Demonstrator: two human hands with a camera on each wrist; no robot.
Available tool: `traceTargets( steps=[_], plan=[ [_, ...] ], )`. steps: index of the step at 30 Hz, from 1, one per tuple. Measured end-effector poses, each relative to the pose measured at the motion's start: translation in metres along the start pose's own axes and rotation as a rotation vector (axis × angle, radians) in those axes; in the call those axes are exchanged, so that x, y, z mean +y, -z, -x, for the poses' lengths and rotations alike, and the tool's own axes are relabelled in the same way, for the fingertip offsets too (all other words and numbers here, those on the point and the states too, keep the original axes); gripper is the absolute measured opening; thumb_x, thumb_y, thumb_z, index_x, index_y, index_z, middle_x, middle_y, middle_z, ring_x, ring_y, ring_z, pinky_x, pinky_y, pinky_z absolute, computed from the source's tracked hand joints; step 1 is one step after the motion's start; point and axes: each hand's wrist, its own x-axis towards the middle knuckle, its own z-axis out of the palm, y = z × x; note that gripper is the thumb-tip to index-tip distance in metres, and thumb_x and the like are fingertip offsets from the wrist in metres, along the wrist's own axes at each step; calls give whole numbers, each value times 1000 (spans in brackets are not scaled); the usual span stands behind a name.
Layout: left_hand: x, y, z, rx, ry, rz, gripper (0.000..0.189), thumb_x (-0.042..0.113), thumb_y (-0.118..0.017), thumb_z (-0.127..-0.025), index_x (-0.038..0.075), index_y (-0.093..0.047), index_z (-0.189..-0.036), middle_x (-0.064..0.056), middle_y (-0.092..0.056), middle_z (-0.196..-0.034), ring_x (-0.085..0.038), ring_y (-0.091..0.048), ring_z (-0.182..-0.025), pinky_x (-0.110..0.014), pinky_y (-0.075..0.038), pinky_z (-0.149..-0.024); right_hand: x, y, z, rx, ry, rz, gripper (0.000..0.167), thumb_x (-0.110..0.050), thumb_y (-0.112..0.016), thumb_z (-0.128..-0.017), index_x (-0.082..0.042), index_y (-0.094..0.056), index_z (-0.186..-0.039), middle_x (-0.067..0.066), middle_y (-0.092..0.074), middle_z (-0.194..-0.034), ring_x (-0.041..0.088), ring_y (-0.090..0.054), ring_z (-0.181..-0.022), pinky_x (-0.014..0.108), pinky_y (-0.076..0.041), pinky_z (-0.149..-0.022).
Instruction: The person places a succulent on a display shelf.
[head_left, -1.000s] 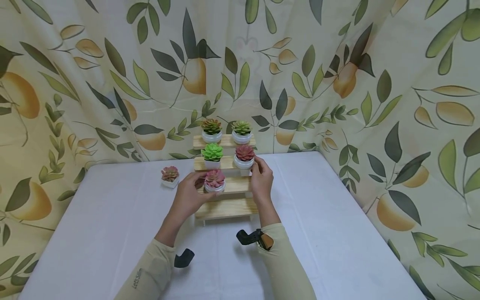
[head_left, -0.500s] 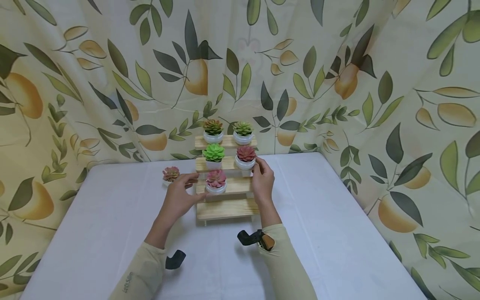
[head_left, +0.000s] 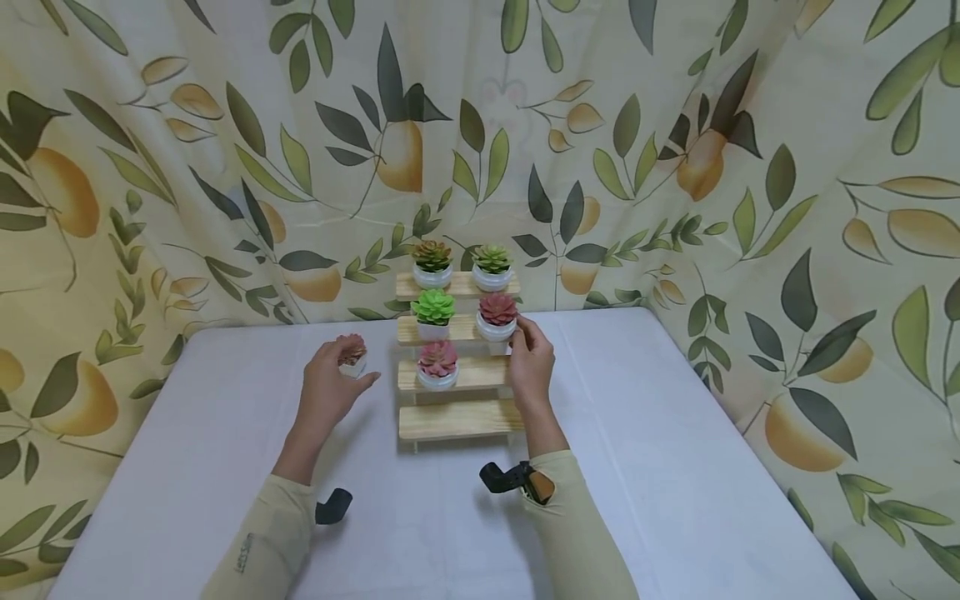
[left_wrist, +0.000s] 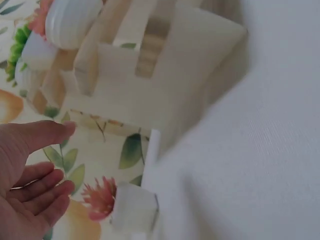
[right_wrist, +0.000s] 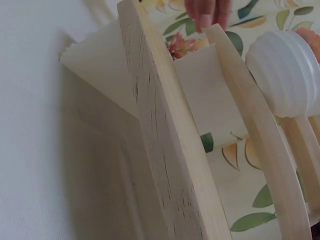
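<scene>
My left hand (head_left: 328, 385) is beside a small pink succulent in a white angular pot (head_left: 355, 364) on the table's left. In the left wrist view, thumb and fingers are spread, with the fingertips close to the succulent's leaves. Right of it stands a tiered wooden plant stand (head_left: 459, 421). My right hand (head_left: 532, 362) grips its right side, just below a dark red potted succulent (head_left: 497, 325); some fingers are hidden. A pink succulent in a round white pot (head_left: 438, 379) sits at the left of the third tier.
Two potted succulents, one brownish (head_left: 432, 275) and one green (head_left: 492, 277), stand on the top tier. A bright green succulent (head_left: 433, 308) shares the second tier with the dark red one. A leaf-and-fruit print curtain (head_left: 480, 125) rises behind the white-covered table (head_left: 660, 467).
My left hand has let go of the pink succulent on the third tier and moved left to the small succulent on the table. My right hand has stayed at the stand's side.
</scene>
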Motion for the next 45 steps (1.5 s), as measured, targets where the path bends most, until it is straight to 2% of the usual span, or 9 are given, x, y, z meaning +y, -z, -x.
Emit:
traceTargets(
  steps=[6, 13, 17, 21, 25, 29, 36, 41, 45],
  plan=[
    [-24, 1, -4, 79, 47, -26, 64, 5, -89, -79, -10, -59, -134, -29, -58, -127, -46, -57, -119, -57, -44, -102, 0, 0, 0, -14, 4, -11, 31, -11, -51, -105, -6, -71, -129, 11, -71, -113, 18, -61, -97, 35, -51, -83],
    [-43, -1, -7, 97, 81, -45, 72, 6, -89, -80, -13, -53, -138, -32, -53, -132, -48, -52, -123, -58, -42, -104, -1, 2, 1, -15, -1, 1, 31, -10, -51, -106, -7, -71, -129, 11, -70, -108, 18, -60, -94, 29, -50, -76],
    [-51, -2, -11, 72, 112, -62, 77, 9, -88, -81, -16, -48, -141, -34, -50, -135, -49, -48, -127, -57, -37, -109, -2, 1, 2, -7, -7, -1, 31, -10, -51, -105, -6, -71, -129, 11, -70, -108, 18, -61, -95, 36, -51, -82],
    [-56, -3, -15, 4, 184, -74, 82, 15, -88, -83, -16, -43, -145, -35, -49, -138, -49, -46, -130, -58, -37, -111, -2, 1, 2, -4, -7, 0, 32, -9, -51, -105, -5, -71, -129, 13, -70, -106, 19, -61, -94, 40, -52, -86],
    [-61, -5, -21, -64, 259, -63, 91, 21, -87, -84, -14, -36, -150, -37, -46, -145, -50, -43, -135, -59, -36, -113, -1, 2, 2, -4, 1, 6, 31, -9, -51, -105, -5, -71, -128, 12, -71, -108, 19, -62, -95, 35, -51, -84],
    [-66, -8, -25, -97, 317, -41, 94, 24, -86, -85, -13, -33, -153, -36, -42, -150, -50, -40, -139, -58, -33, -115, -1, 2, 1, -3, 5, 12, 32, -9, -51, -105, -5, -71, -129, 12, -71, -109, 20, -62, -95, 30, -50, -81],
    [-70, -13, -25, -130, 356, -16, 92, 22, -86, -86, -12, -33, -153, -34, -38, -154, -48, -35, -144, -57, -30, -118, -3, 1, -1, -1, 12, 10, 30, -11, -53, -105, -5, -72, -127, 11, -71, -112, 19, -62, -97, 34, -51, -84],
    [-74, -17, -25, -117, 385, 9, 90, 20, -86, -86, -12, -34, -153, -34, -38, -154, -47, -36, -144, -55, -31, -118, -4, 1, -1, 0, 10, 11, 29, -11, -54, -105, -5, -72, -126, 9, -72, -114, 18, -62, -97, 32, -51, -84],
    [-77, -20, -26, -97, 359, -1, 86, 19, -86, -86, -12, -38, -151, -34, -42, -152, -47, -40, -141, -55, -34, -116, -2, 1, 0, 0, 9, 17, 29, -11, -53, -105, -6, -73, -126, 9, -72, -112, 18, -62, -97, 30, -50, -82]
  ],
)
